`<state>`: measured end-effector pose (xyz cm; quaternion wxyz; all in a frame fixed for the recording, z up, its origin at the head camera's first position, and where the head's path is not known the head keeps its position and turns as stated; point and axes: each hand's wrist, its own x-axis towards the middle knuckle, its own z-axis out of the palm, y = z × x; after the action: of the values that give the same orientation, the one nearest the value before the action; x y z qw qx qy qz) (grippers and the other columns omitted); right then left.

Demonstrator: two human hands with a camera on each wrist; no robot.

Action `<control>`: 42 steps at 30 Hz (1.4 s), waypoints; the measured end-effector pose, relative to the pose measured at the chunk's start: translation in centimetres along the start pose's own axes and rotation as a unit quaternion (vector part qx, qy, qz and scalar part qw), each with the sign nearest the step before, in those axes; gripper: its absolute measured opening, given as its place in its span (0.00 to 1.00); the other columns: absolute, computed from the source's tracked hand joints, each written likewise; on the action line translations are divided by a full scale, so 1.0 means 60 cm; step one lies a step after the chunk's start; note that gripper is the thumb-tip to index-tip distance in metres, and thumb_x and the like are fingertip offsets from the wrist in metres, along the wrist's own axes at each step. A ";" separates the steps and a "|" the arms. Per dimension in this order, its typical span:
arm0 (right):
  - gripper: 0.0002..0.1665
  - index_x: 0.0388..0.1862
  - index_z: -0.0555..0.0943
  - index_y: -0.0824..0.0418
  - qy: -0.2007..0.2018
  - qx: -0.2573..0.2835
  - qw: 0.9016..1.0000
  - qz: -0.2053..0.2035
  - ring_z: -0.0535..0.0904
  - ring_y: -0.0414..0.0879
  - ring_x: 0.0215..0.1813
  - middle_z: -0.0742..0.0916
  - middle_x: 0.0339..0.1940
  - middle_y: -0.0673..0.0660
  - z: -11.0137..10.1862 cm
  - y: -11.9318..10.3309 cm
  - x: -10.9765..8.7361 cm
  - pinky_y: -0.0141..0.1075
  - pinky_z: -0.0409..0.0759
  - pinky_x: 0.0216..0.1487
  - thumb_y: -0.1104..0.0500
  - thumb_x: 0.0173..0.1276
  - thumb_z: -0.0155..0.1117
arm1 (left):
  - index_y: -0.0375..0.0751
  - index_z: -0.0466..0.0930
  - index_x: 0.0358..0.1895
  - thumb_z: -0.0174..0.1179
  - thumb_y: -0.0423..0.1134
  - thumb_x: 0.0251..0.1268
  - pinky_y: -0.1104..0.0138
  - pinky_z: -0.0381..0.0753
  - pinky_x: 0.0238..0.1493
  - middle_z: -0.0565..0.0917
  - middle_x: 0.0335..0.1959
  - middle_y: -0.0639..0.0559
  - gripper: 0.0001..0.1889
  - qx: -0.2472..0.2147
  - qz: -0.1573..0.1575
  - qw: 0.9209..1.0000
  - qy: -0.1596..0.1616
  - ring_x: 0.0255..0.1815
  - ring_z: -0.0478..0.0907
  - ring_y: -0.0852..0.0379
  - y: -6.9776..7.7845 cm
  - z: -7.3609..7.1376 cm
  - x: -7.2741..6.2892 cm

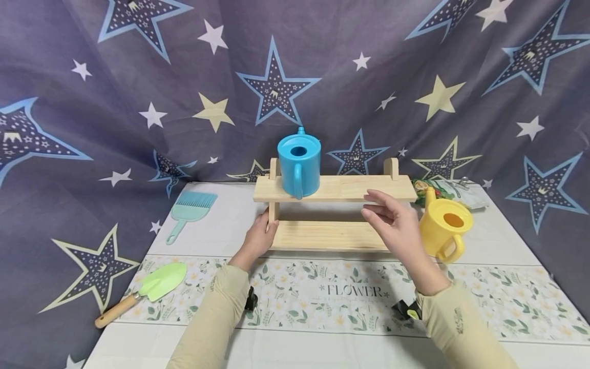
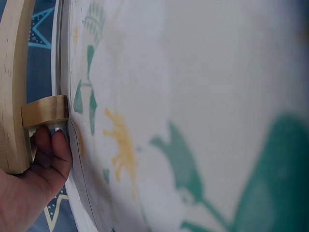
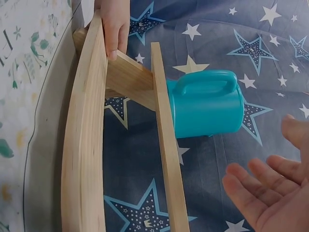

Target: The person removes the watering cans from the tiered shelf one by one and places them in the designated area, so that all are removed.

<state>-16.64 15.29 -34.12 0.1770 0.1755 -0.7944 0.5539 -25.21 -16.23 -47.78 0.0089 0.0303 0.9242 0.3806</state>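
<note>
A two-tier wooden shelf [image 1: 332,237] stands at the back of the table. My left hand [image 1: 259,237] grips its left side support, thumb in front; in the left wrist view the fingers [image 2: 60,152] curl beside a wooden foot [image 2: 46,110]. On the upper board, toward the left, sits a blue toy watering can [image 1: 310,171], its handle facing me. My right hand [image 1: 400,228] is held in front of the shelf's right part, fingers spread and holding nothing. In the right wrist view that hand [image 3: 275,193] is apart from the boards and the blue can [image 3: 207,108].
Right of the shelf stands a yellow watering can [image 1: 435,230], with a printed plastic packet [image 1: 465,195] behind it. At the left lie a teal hand brush [image 1: 191,207] and a green trowel [image 1: 161,282] with a wooden handle. A star-patterned curtain [image 1: 295,20] hangs behind.
</note>
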 end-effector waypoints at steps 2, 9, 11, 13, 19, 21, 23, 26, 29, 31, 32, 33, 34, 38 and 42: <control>0.24 0.62 0.73 0.75 -0.003 0.003 1.000 0.002 0.81 0.64 0.52 0.82 0.55 0.72 0.002 -0.008 0.002 0.24 0.79 0.49 0.70 0.68 0.62 | 0.45 0.51 0.78 0.42 0.49 0.79 0.44 0.65 0.66 0.66 0.68 0.37 0.30 0.001 0.000 1.000 0.000 0.68 0.66 0.38 0.000 0.000 0.000; 0.25 0.63 0.74 0.72 -0.005 0.027 1.000 0.001 0.81 0.62 0.53 0.82 0.56 0.70 0.008 0.014 0.009 0.24 0.79 0.48 0.70 0.67 0.64 | 0.47 0.50 0.78 0.42 0.49 0.79 0.44 0.66 0.65 0.68 0.66 0.37 0.30 0.003 0.003 1.000 0.000 0.67 0.67 0.39 0.000 0.001 0.000; 0.25 0.63 0.75 0.69 -0.005 0.036 0.999 0.002 0.82 0.61 0.54 0.82 0.56 0.68 0.011 0.028 0.011 0.25 0.79 0.49 0.69 0.67 0.64 | 0.47 0.50 0.78 0.42 0.49 0.79 0.44 0.66 0.65 0.68 0.66 0.37 0.30 0.001 0.004 1.000 0.001 0.66 0.68 0.39 0.000 0.000 -0.001; 0.26 0.64 0.75 0.67 -0.007 0.043 0.999 0.005 0.82 0.58 0.54 0.83 0.57 0.66 0.013 0.040 0.013 0.25 0.79 0.49 0.68 0.67 0.65 | 0.46 0.51 0.78 0.43 0.48 0.79 0.44 0.67 0.65 0.68 0.65 0.37 0.30 -0.001 0.004 1.000 0.001 0.66 0.68 0.39 0.000 0.000 -0.002; 0.25 0.64 0.76 0.64 -0.011 0.040 0.999 -0.002 0.83 0.54 0.53 0.83 0.56 0.63 0.021 0.050 0.014 0.26 0.80 0.49 0.63 0.68 0.67 | 0.45 0.51 0.78 0.43 0.48 0.79 0.44 0.68 0.63 0.69 0.63 0.37 0.30 -0.001 0.009 1.000 0.001 0.64 0.69 0.39 0.000 0.000 -0.002; 0.25 0.63 0.77 0.64 -0.010 0.041 0.999 -0.005 0.83 0.54 0.53 0.84 0.56 0.63 0.024 0.049 0.015 0.27 0.80 0.49 0.63 0.68 0.67 | 0.45 0.51 0.78 0.43 0.48 0.79 0.44 0.68 0.63 0.69 0.63 0.37 0.30 0.000 0.010 1.000 0.000 0.65 0.69 0.39 0.000 0.000 -0.002; 0.25 0.63 0.77 0.65 -0.011 0.046 0.999 -0.007 0.83 0.55 0.53 0.84 0.56 0.63 0.028 0.048 0.016 0.27 0.80 0.49 0.64 0.67 0.67 | 0.45 0.51 0.78 0.43 0.48 0.79 0.44 0.68 0.64 0.69 0.64 0.37 0.30 0.001 0.010 1.000 0.000 0.65 0.69 0.39 0.000 0.000 -0.001; 0.25 0.63 0.76 0.66 -0.016 0.058 0.998 -0.011 0.83 0.57 0.53 0.83 0.56 0.64 0.035 0.045 0.021 0.28 0.80 0.50 0.65 0.67 0.67 | 0.45 0.50 0.78 0.43 0.48 0.79 0.44 0.66 0.65 0.68 0.65 0.36 0.30 -0.002 0.009 1.000 0.001 0.66 0.68 0.38 0.000 0.000 0.000; 0.26 0.63 0.76 0.67 -0.024 0.070 0.997 -0.012 0.82 0.58 0.54 0.83 0.57 0.65 0.043 0.044 0.025 0.28 0.80 0.50 0.66 0.67 0.67 | 0.44 0.50 0.78 0.43 0.47 0.79 0.44 0.66 0.65 0.68 0.65 0.36 0.30 -0.003 0.011 1.000 0.003 0.67 0.67 0.38 -0.001 -0.001 0.000; 0.26 0.63 0.76 0.66 -0.026 0.073 0.997 -0.011 0.82 0.58 0.54 0.83 0.57 0.64 0.049 0.042 0.027 0.28 0.80 0.50 0.65 0.67 0.67 | 0.44 0.50 0.78 0.43 0.48 0.79 0.44 0.66 0.65 0.68 0.65 0.36 0.30 -0.002 0.011 1.000 0.004 0.67 0.67 0.38 -0.001 -0.002 -0.001; 0.25 0.63 0.76 0.66 -0.027 0.075 0.997 -0.011 0.82 0.58 0.54 0.83 0.57 0.64 0.051 0.043 0.028 0.28 0.80 0.50 0.65 0.67 0.67 | 0.44 0.50 0.78 0.43 0.48 0.79 0.44 0.66 0.65 0.68 0.65 0.36 0.30 -0.002 0.010 1.000 0.004 0.67 0.67 0.38 -0.002 -0.001 0.000; 0.25 0.63 0.76 0.66 -0.028 0.078 0.997 -0.010 0.82 0.58 0.54 0.83 0.57 0.65 0.054 0.042 0.028 0.28 0.80 0.50 0.66 0.67 0.67 | 0.44 0.50 0.78 0.43 0.48 0.79 0.44 0.66 0.65 0.68 0.65 0.36 0.30 -0.002 0.011 1.000 0.004 0.67 0.67 0.38 -0.002 -0.001 0.000; 0.26 0.63 0.76 0.67 -0.028 0.081 0.996 -0.009 0.82 0.57 0.54 0.83 0.57 0.65 0.056 0.041 0.029 0.28 0.80 0.50 0.66 0.66 0.67 | 0.44 0.50 0.78 0.43 0.48 0.79 0.44 0.65 0.65 0.68 0.66 0.36 0.30 -0.002 0.010 1.000 0.004 0.67 0.67 0.38 -0.002 -0.001 0.000; 0.25 0.62 0.76 0.68 -0.029 0.091 0.995 0.000 0.82 0.58 0.54 0.82 0.57 0.66 0.066 0.034 0.034 0.29 0.80 0.50 0.68 0.66 0.66 | 0.45 0.50 0.78 0.43 0.48 0.79 0.44 0.65 0.66 0.68 0.66 0.37 0.30 -0.002 0.008 1.000 0.001 0.67 0.67 0.38 -0.002 -0.001 0.001; 0.23 0.61 0.75 0.72 -0.032 0.082 0.996 0.002 0.82 0.62 0.54 0.82 0.57 0.69 0.072 0.007 0.037 0.30 0.81 0.50 0.70 0.67 0.64 | 0.45 0.50 0.78 0.42 0.49 0.79 0.44 0.65 0.66 0.67 0.67 0.37 0.30 0.000 0.006 1.000 -0.001 0.68 0.66 0.38 -0.002 -0.001 0.001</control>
<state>-19.18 11.18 -34.82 0.1355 0.2058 -0.7522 0.6112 -25.27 -16.33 -47.81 0.0073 0.0360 0.9240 0.3806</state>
